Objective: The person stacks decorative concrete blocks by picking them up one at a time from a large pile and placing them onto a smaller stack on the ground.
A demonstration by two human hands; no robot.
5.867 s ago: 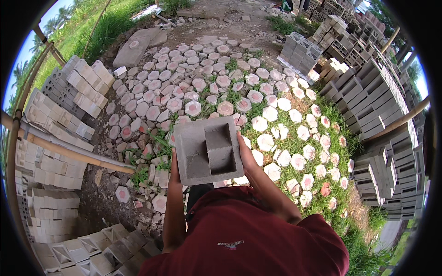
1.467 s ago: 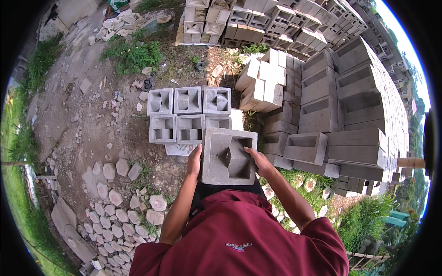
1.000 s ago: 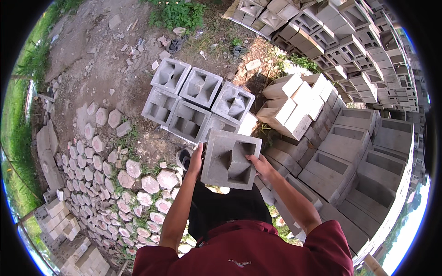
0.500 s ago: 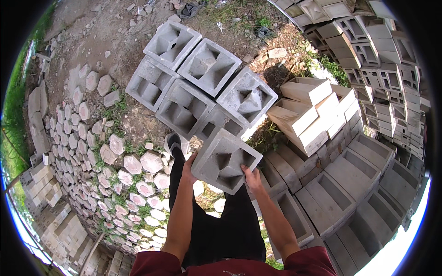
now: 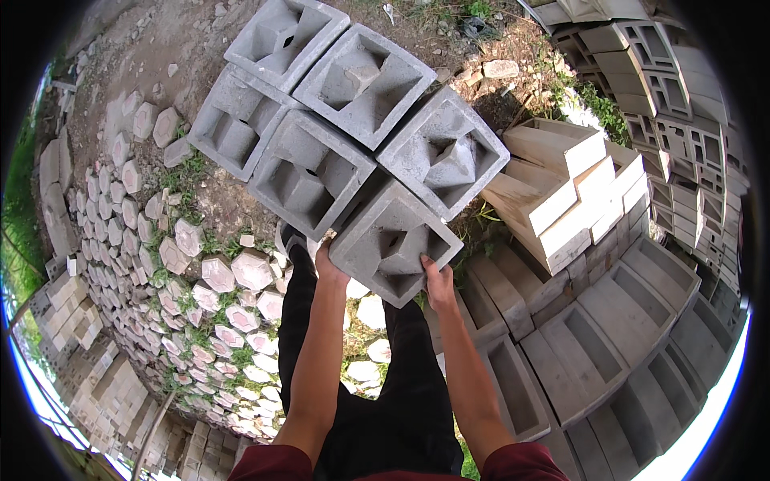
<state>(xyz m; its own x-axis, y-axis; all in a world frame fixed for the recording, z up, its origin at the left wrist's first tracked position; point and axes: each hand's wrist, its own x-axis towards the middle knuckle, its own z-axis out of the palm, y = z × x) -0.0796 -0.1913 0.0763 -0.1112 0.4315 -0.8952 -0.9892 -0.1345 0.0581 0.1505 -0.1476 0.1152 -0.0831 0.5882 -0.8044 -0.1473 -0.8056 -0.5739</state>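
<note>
Held block: a square grey concrete block with angular hollows [image 5: 377, 250], set cornerwise at the near end of the group, in front of the thighs.
Left hand [image 5: 330, 264]: closed against the block's left side; some fingers are hidden.
Right hand [image 5: 438, 282]: gripping the block's right side, thumb over the rim; the other fingers are mostly hidden.
Block group: 5 similar grey concrete blocks [image 5: 353, 100] show in 2 rows, hollows up, just beyond the held block.
Contact: cannot tell whether the held block rests on anything.
Right side: a stepped stack of cream-coloured blocks [image 5: 565, 192], with long grey hollow blocks [image 5: 589, 341] nearer the person.
Left side: pale hexagonal paving stones [image 5: 218, 273] amid green grass.
Clothing: black trousers [image 5: 365, 437] and maroon sleeves [image 5: 271, 463].
</note>
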